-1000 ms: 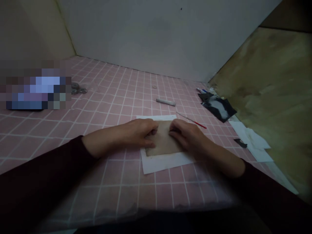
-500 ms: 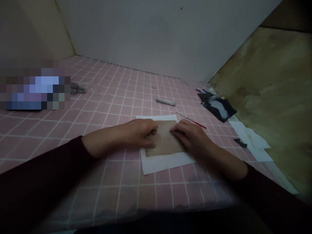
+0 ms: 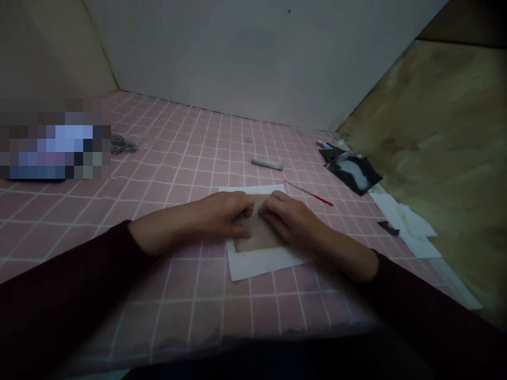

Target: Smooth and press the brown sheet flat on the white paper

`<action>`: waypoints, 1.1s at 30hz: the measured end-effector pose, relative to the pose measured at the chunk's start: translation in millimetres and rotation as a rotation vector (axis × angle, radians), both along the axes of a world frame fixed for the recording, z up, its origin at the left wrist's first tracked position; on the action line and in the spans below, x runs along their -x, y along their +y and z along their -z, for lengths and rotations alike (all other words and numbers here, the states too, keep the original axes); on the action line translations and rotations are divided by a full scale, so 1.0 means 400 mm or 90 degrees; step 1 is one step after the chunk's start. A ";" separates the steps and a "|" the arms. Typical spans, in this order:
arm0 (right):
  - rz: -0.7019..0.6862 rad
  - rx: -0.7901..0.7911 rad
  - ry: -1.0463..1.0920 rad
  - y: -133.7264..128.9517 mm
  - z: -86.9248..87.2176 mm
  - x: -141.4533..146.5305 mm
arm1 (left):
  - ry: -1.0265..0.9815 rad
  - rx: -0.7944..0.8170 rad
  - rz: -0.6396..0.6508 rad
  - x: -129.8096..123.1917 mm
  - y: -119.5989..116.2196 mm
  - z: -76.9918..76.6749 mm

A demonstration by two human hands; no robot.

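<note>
A tan rectangular sheet (image 3: 259, 235) lies on a larger piece of white paper (image 3: 253, 266) in front of me. My left hand (image 3: 227, 214) rests across the left side of the tan sheet, thumb spread away from its bent fingers, pressing the sheet down. On the right, my right hand (image 3: 291, 216) is over the sheet with thumb and fingertips pinched together low against its surface. Whatever sits between those fingertips is too small or hidden to make out. Just beyond the right hand is a thin tool with a red handle (image 3: 322, 200) and a slim metal shaft.
Farther back lie a grey tube-like stick (image 3: 267, 164) and a small ring (image 3: 248, 140). Scissors (image 3: 121, 144) are at left beside a blurred-out area. A black pouch (image 3: 354, 171), white papers (image 3: 412, 224) and a dark scrap (image 3: 388, 228) line the right wall. Pink checked cloth (image 3: 182, 295) covers the table.
My right hand has slid left across the tan sheet, closer to my left hand. My left hand stays in place on the sheet. The view has shifted slightly.
</note>
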State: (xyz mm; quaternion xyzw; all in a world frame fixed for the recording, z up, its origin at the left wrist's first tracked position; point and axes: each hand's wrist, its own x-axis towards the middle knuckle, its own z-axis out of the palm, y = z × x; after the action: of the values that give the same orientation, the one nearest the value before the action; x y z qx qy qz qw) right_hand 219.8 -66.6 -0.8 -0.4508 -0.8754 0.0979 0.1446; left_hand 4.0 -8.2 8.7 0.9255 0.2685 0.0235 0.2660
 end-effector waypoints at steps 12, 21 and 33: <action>0.011 -0.017 0.019 0.003 0.000 0.002 | -0.007 0.001 0.007 0.000 0.000 0.002; 0.074 0.101 0.067 -0.004 -0.031 -0.059 | -0.012 0.017 0.002 0.001 -0.004 -0.001; 0.132 0.605 0.640 -0.016 -0.027 -0.041 | -0.014 0.028 0.007 0.003 0.002 0.007</action>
State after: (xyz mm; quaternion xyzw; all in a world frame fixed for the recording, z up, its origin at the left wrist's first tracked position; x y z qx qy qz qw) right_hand 236.1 -73.1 9.8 -0.4463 -0.5169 0.6529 0.3278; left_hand 2.9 -7.5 5.9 0.9208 0.2605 0.0263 0.2892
